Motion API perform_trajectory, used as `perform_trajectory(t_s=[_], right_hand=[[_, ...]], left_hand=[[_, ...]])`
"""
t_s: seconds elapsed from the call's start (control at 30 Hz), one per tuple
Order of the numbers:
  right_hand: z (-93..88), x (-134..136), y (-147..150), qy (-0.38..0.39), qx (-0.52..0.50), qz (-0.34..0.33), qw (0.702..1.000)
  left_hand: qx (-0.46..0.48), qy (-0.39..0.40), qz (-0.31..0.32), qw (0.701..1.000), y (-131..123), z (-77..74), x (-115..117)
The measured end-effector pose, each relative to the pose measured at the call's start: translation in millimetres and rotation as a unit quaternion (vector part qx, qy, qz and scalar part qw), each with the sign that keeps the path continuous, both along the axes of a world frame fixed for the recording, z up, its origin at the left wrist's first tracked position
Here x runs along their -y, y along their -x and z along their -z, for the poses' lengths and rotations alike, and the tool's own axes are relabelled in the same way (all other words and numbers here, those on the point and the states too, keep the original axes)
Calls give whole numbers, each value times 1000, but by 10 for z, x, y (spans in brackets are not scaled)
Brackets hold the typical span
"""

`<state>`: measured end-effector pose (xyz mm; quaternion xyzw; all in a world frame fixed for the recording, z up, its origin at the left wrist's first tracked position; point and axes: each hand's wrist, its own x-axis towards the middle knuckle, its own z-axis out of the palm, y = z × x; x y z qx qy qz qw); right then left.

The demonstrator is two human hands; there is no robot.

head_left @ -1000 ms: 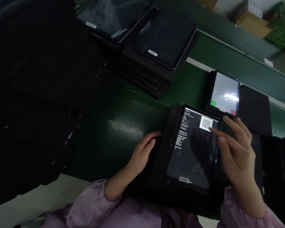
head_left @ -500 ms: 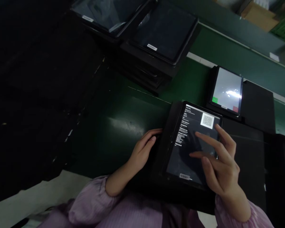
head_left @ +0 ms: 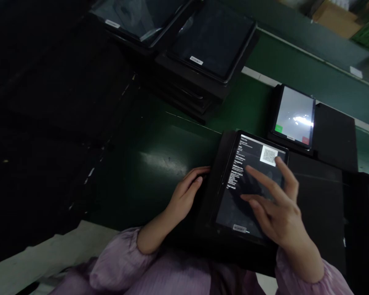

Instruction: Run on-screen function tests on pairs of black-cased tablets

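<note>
A black tablet (head_left: pixel 233 192) lies in front of me on a dark tray, its screen showing white text lines and a QR code at the top right. My right hand (head_left: pixel 275 205) hovers over the screen with fingers spread, the index finger reaching toward the middle of the screen. My left hand (head_left: pixel 186 192) rests on the green table at the tablet's left edge, fingers lightly curled against the tray and holding nothing.
A second tablet (head_left: pixel 293 116) with a bright white screen and green and red corner marks lies beyond. Stacked black trays with dark tablets (head_left: pixel 212 43) stand at the back. A green table surface (head_left: pixel 160 164) lies left; cardboard boxes (head_left: pixel 335 16) sit far right.
My right hand has come down from the tablet's upper right edge onto the screen, moving left toward its middle. The left hand has stayed at the tablet's left edge.
</note>
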<state>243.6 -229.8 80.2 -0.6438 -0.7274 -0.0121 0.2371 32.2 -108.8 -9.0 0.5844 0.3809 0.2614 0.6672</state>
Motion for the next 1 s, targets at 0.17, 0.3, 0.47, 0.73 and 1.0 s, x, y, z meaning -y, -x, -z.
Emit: perform_trajectory(t_s=[0.17,0.3,0.47,0.73,1.0], right_hand=[[-75,41,-313,-45,2,108,993],[34,7,-460,-64,24,171,983],[209,-24,-473,-48,34,182,981],[274,-8,-505,-17,20,179,983],[138,-5,-796,-12,-123,290,949]], left_hand=[[-5,-4,-2,1000,-2,19,-1],[-6,-5,-2,1000,-4,13,-6],[-14,-16,-4,1000,-5,11,1],[-20,-21,-2,1000,-4,-10,-4],[-19,17,-9,1000,-11,24,4]])
